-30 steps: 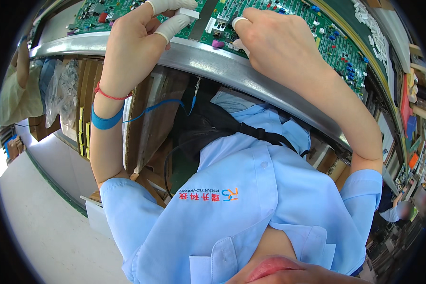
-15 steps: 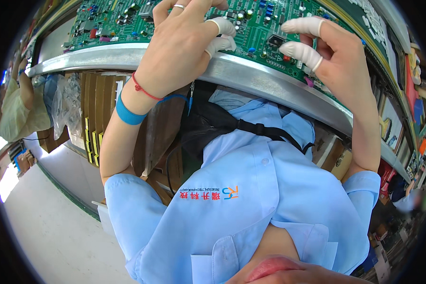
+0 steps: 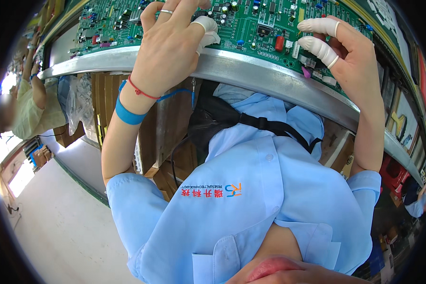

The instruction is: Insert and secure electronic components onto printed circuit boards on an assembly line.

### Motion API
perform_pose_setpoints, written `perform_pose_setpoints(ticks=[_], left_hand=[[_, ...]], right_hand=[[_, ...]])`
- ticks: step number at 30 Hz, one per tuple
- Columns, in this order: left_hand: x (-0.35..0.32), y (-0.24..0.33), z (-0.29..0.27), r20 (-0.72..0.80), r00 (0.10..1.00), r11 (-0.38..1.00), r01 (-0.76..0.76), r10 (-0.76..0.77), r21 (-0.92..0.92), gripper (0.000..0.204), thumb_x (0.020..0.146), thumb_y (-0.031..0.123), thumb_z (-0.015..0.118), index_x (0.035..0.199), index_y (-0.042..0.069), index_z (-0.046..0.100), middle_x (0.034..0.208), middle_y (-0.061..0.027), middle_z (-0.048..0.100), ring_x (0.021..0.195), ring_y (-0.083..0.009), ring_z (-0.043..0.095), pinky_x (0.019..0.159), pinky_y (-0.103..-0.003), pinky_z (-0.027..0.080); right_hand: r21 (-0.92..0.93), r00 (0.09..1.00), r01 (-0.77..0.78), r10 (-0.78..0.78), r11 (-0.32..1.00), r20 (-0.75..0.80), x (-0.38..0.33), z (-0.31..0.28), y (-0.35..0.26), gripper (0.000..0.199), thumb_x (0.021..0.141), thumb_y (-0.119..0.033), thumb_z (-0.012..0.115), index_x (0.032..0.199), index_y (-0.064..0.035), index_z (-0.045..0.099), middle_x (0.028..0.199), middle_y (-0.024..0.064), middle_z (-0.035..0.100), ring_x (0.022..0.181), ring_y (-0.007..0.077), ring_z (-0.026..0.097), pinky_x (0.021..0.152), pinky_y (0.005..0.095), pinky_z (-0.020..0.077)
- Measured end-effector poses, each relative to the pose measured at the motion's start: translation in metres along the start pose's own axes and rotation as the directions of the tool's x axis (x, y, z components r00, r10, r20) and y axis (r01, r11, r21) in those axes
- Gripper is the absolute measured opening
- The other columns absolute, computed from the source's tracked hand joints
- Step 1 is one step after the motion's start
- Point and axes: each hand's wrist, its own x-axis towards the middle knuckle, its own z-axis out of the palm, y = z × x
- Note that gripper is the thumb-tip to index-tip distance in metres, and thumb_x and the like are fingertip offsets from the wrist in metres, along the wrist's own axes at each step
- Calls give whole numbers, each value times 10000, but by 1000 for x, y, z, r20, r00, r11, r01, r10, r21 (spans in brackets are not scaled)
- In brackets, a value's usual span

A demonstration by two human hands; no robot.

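Several green circuit boards, or one long one, (image 3: 239,33) lie along the far side, full of small components. My left hand (image 3: 168,49) is over the left-middle part of it, with white finger cots on the thumb and a finger, which are pressed together. Anything between them is hidden. A blue wrist strap (image 3: 129,110) and a red cord circle that wrist. Over the board's right part is my right hand (image 3: 350,57), open, its cotted thumb and finger apart and nothing visible between them. Near its fingertips stand a red component (image 3: 279,43) and a black one (image 3: 263,30).
A metal rail (image 3: 222,66) runs along the near edge of the boards. White parts (image 3: 386,21) lie beyond at the upper right. Brown cardboard (image 3: 161,128) stands below the rail, and another person's arm (image 3: 38,94) shows at the far left.
My right hand has moved right, uncovering the red component. My left hand has shifted slightly left and its thumb and finger remain together.
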Motion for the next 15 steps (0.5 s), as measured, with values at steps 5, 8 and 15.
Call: perform_pose_setpoints(ticks=[5, 8, 15], left_hand=[[10, -30, 82, -800, 580, 834, -511, 156, -208, 119, 769, 147, 654, 862, 102, 595, 1098, -99, 542, 1057, -280, 512, 919, -439, 293], [14, -29, 83, -789, 594, 838, -501, 154, -214, 123, 767, 153, 656, 859, 102, 594, 1088, -98, 544, 1053, -277, 515, 914, -439, 296], [13, -21, 69, -778, 599, 895, -432, 190, -114, 111, 772, 145, 644, 863, 101, 599, 1090, -92, 546, 1060, -259, 514, 916, -426, 302]], right_hand=[[-14, 999, 29, -29, 999, 13, -1, -2, -2, 210, 852, -109, 694, 1059, -73, 691, 880, -21, 619, 629, 33, 438, 555, 183, 344], [-19, 1000, 31, -31, 999, 1, -2, -1, 0, 209, 850, -104, 694, 1056, -70, 691, 887, -18, 624, 629, 36, 442, 554, 185, 346], [-44, 999, 35, -34, 998, 11, 1, 1, -2, 212, 846, -105, 697, 1056, -68, 692, 909, -9, 638, 625, 41, 448, 552, 189, 353]])
